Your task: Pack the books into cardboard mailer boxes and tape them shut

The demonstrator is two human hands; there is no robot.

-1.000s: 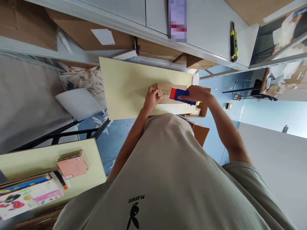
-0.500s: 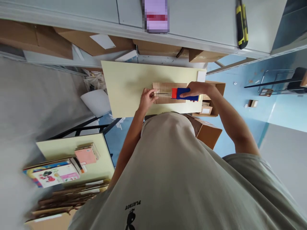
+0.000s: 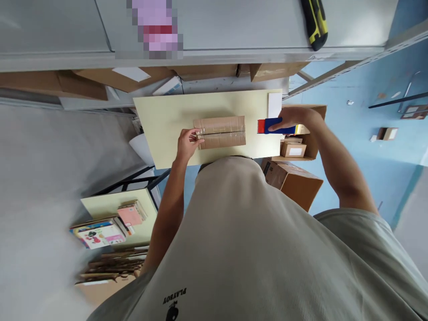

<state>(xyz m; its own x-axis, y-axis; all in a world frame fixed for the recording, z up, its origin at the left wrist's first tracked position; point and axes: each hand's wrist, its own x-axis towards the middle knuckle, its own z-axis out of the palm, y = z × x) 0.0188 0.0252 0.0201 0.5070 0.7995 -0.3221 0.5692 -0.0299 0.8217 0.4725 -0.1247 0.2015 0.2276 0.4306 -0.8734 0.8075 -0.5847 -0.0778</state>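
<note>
A flat, narrow cardboard box with shiny clear tape along its middle seam lies on the pale yellow tabletop. My left hand is at the box's left end, its thumb and fingers curled against the end by the seam. Off the box's right end, my right hand grips a blue tape dispenser with a red, toothed front that points left. A gap shows between dispenser and box. I cannot make out a strip of tape between them.
A grey shelf runs above the table's far side, bearing a yellow-and-black utility knife. An open carton with small boxes stands right of the table; another carton is nearer me. Books lie on a side table at left.
My right hand has drawn the tape dispenser rightward, from over the box to beyond its right end. My left hand stays at the left end. The view has shifted.
</note>
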